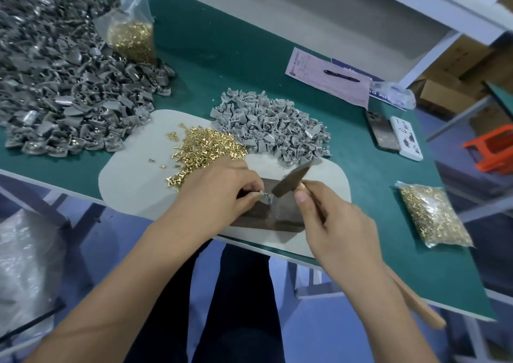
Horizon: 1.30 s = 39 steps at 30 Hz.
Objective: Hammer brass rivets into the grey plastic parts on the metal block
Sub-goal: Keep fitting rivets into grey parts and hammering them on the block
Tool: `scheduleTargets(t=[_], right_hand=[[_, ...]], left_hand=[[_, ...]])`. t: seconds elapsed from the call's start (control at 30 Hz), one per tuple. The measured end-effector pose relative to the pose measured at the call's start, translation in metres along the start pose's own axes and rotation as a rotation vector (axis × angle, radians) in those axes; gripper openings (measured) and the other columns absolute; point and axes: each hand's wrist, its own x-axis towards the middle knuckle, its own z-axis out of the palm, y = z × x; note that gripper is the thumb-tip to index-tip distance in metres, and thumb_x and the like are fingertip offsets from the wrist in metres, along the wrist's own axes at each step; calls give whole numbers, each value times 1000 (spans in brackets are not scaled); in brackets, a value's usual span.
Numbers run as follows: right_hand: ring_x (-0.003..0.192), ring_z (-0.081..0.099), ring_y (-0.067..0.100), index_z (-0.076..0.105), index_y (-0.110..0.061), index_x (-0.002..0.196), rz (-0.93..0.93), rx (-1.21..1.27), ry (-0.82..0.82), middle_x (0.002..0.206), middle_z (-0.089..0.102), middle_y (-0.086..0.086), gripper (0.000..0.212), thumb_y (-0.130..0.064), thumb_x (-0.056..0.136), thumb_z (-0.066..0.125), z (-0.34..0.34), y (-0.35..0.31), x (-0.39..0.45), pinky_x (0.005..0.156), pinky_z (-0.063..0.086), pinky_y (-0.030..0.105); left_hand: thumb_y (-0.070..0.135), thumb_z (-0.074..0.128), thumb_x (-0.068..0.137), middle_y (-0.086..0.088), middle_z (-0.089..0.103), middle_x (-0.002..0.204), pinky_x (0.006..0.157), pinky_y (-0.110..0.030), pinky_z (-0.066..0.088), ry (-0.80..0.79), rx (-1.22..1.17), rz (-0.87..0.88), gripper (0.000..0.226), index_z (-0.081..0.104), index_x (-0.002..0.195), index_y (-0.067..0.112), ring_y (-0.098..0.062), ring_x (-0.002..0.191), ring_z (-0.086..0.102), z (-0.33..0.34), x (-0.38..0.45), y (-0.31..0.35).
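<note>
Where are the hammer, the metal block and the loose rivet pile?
hammer (291,179), head view, on its dark head.
metal block (280,214), head view, on its bare top.
loose rivet pile (205,147), head view, at its middle.

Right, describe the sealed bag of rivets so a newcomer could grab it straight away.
Start at the green table and go to its right side, beyond the hammer. The sealed bag of rivets lies flat there, alone near the edge. The other bag stands open at the far left against the dark grey parts.
</note>
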Motion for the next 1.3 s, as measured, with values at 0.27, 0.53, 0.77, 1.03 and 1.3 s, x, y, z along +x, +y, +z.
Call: scheduleTargets(t=[0.27,0.53,0.77,1.03,1.3], right_hand=[[73,57,24,50,-45,111,25,0,-23,65,54,-14,33,-63,100,26,3,-2,4,59,35,34],[60,44,15,54,-42,109,62,84,205,59,50,-16,30,-60,102,32,2,-9,-1,51,33,25],[69,63,28,51,-45,114,39,-68,111,66,58,-11,23,-57,103,34,6,-9,-7,56,32,32],[62,51,22,51,-40,111,48,18,133,59,47,-13,25,-55,102,34,8,-12,-8,55,33,32],[60,50,20,49,-47,115,45,-20,163,56,49,-17,30,-63,98,31,-15,-6,2,53,32,31]], left_hand=[[47,64,91,21,56,86,62,-28,31,-83,62,51,7,66,95,42,-6,95,46,-6,11,-2],[50,65,90,23,59,86,63,-29,36,-79,54,36,9,69,96,45,-6,94,48,-5,12,-5],[54,65,88,23,61,87,63,-28,36,-79,47,16,14,71,98,46,-5,92,46,-7,12,-6],[55,65,89,23,60,87,64,-29,36,-87,65,9,14,70,99,47,-5,92,44,-7,13,-5],[56,63,89,22,60,87,61,-28,33,-105,64,10,15,70,100,48,-4,91,45,-9,12,-4]])
